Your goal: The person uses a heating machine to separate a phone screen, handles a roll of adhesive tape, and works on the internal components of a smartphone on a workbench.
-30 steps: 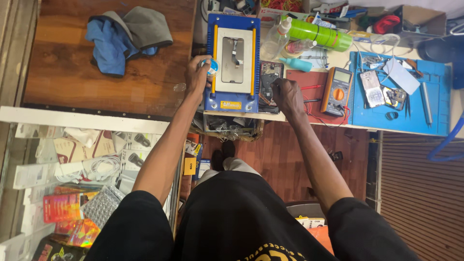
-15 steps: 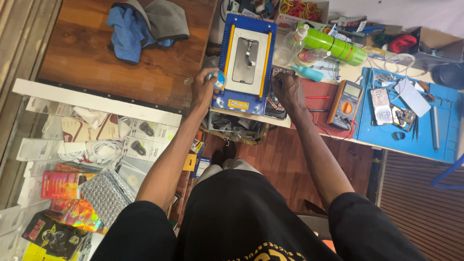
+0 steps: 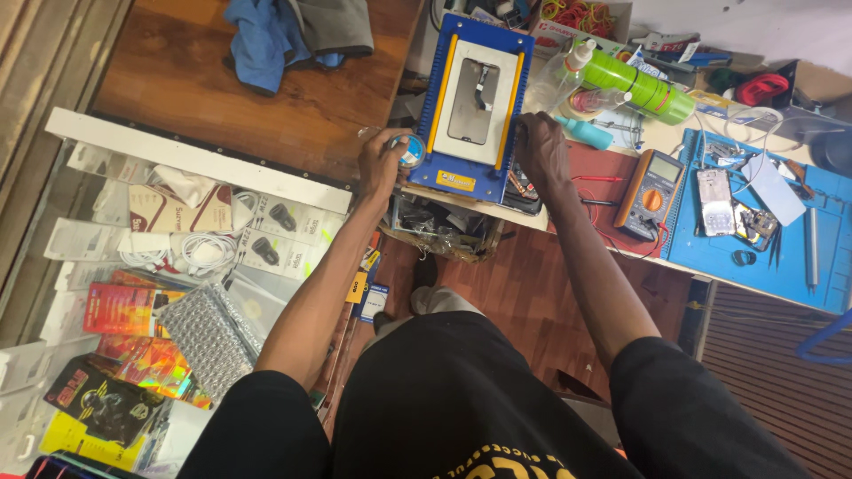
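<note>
Seen from above, upper middle of the frame: a blue and yellow separator machine (image 3: 470, 102) stood on the edge of a cluttered workbench (image 3: 621, 244), with a phone (image 3: 473, 102) lying flat on its white plate. Flanked on both sides by hands. Left hand (image 3: 383, 162) closed around a small round blue and white spool (image 3: 410, 150), pressed against the machine's left edge. Right hand (image 3: 541, 153) rested with fingers curled on the machine's right edge, over a dark device just below it; whether it gripped anything, impossible to tell.

Crowded around, to the right: a clear squeeze bottle (image 3: 557, 78), a roll of green tape (image 3: 641, 84), a teal tool (image 3: 586, 133), an orange multimeter (image 3: 650, 192) with red leads, then a blue work mat (image 3: 754, 208) carrying an opened phone (image 3: 714, 201) and loose parts. Upper left: a brown wooden counter (image 3: 248, 115) with a heap of blue and grey cloth (image 3: 293, 35). Lower left: a glass display case (image 3: 133, 284) full of packaged chargers, white cables and bright phone covers. Under the bench edge, a wire basket (image 3: 444, 231) of oddments, partly hidden by the machine's front and the left forearm
</note>
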